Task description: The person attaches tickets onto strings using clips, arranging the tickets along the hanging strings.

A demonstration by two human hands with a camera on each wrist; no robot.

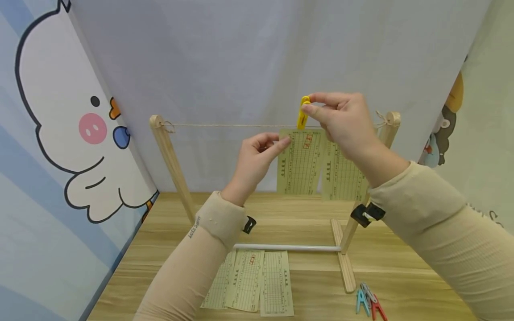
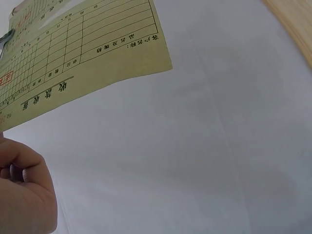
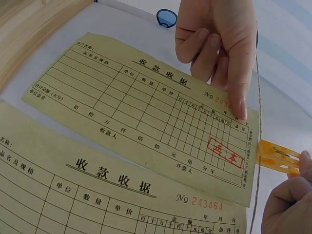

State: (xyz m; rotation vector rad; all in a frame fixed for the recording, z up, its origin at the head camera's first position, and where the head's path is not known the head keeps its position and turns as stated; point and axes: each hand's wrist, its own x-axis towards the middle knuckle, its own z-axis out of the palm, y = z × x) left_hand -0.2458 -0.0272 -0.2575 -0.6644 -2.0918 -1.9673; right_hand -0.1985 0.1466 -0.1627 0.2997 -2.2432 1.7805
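Note:
A yellow-green paper receipt (image 1: 301,169) with a red stamp hangs lengthwise at a string (image 1: 225,125). My left hand (image 1: 257,156) pinches its upper left edge between thumb and fingers. With thumb and forefinger my right hand (image 1: 347,120) grips the tail of a yellow clothespin (image 1: 302,118), whose tip meets the string and the receipt's top edge. In the right wrist view the clothespin (image 3: 275,155) lies at the string beside the stamp; whether its tip bites the paper is unclear. A second receipt (image 1: 343,178) hangs just right, its top partly behind my right hand.
The string spans two wooden posts (image 1: 172,165) of a rack with a white bottom rod (image 1: 289,247). Several receipts (image 1: 277,285) lie on the wooden table (image 1: 313,294), partly behind my left forearm. At the front right are blue, grey and red clothespins (image 1: 376,307).

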